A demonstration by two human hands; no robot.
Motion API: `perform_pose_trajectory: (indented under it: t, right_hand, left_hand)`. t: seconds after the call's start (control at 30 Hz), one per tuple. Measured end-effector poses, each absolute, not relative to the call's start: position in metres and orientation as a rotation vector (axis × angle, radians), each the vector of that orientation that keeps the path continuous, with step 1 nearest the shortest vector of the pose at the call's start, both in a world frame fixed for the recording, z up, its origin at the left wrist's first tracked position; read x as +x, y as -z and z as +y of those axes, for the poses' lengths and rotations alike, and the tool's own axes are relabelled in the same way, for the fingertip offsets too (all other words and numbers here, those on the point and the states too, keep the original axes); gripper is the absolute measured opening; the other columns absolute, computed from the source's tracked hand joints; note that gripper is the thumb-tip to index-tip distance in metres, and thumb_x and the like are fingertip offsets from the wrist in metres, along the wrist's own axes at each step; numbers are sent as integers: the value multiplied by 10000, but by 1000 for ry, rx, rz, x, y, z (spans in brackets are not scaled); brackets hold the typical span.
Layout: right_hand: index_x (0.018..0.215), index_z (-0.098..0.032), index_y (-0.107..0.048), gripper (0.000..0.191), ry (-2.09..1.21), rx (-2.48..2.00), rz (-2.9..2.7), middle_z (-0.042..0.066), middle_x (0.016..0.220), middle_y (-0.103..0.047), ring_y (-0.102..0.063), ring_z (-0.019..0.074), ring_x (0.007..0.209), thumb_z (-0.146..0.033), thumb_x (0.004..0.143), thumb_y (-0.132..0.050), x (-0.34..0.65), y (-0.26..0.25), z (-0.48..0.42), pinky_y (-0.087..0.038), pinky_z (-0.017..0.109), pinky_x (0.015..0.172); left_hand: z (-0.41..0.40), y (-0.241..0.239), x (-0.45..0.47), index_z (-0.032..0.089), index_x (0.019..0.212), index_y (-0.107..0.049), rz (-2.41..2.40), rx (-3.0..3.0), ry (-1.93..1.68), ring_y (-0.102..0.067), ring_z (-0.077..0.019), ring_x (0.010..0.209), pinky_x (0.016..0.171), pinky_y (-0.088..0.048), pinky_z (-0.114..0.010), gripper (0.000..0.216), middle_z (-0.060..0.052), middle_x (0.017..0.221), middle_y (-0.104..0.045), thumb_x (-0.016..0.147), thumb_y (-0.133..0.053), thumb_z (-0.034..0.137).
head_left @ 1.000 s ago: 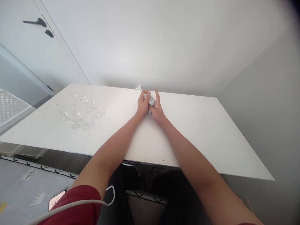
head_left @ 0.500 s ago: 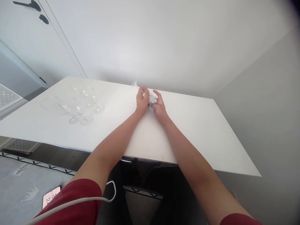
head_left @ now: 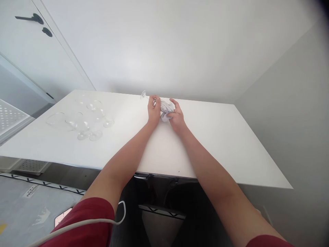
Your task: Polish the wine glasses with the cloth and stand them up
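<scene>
Wall, pale, fills most of the upper frame. White table spans the middle. Glasses, clear and stemmed, grouped at the table's left end, mid-left of the frame, well apart from both hands; they seem to stand upright, exact count uncertain because outlines overlap.

Left hand, centre of frame: fingers closed around the held glass near its stem. Right hand, just right of centre: half-curled, thumb and lower fingers gripping cloth, forefinger lifted away. Cloth, whitish, bunched between the hands over what is judged to be the bowl end, which is hidden. Held glass: tilted, foot pointing to the upper left of the hands, over the table's far edge.

Progress, judged: one glass in hand, cloth contact under way, not finished. Whether the grouped glasses have been handled or remain to be done cannot be told.

Change against half a second ago: foot sits slightly farther left in the frame; cloth shows larger, with a rounded fold now bulging below, between the hands; grouped glasses keep their arrangement
</scene>
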State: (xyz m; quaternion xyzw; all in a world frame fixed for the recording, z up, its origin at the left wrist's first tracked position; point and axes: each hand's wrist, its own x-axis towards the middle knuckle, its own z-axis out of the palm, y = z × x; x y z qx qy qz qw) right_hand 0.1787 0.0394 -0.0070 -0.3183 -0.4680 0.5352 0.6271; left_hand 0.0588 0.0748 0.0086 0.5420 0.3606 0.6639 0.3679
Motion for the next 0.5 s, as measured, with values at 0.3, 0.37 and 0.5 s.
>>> perform_pose_trajectory:
  t: [0.3,0.37,0.5]
  right_hand:
    - [1490,-332,-396,928,-1261,-726,-1137,54,1266,-678,-681,255,1099,-94,623,-626,178,5,42,-616,371,802]
    - [1482,-322,-389,907,-1262,-704,-1099,54,1222,-688,-689,259,1075,-109,632,-624,181,3,42,-614,379,801]
    - [1494,-372,-361,932,-1147,-803,-1122,39,1287,-649,-658,244,1103,-107,645,-641,180,4,43,-600,363,805]
  left_hand:
    - [75,-6,61,238,1011,-547,865,1518,-1667,-577,-164,824,748,-490,-310,540,-38,933,-564,940,-556,774]
    - [76,-5,61,242,1027,-547,850,1477,-1706,-597,-172,880,780,-503,-312,545,-45,967,-578,937,-553,779]
    - [76,-4,61,253,1076,-549,887,1464,-1669,-610,-186,944,824,-517,-327,554,-57,1022,-584,920,-574,784]
